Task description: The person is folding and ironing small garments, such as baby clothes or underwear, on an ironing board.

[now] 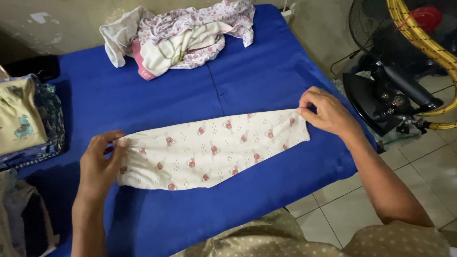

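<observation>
A small cream garment [212,150], soft knit printed with little pink figures, lies folded long and flat across the blue padded surface [266,71], stretched between both grips so it stays smooth. The left hand [97,164] pinches its near end; the right hand [326,112] pinches the far corner between thumb and fingertips. Beyond the right grip sits a black iron [381,97]; above, crumpled floral clothes [181,35]; left of the left grip, a folded stack [26,121].

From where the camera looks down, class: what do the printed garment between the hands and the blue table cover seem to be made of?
Printed garment: probably soft cotton knit, matte; it lies limp and creases gently where the left hand and right hand pinch it. Blue cover: likely woven cloth, matte; it shows a seam and drapes over the edge.
</observation>
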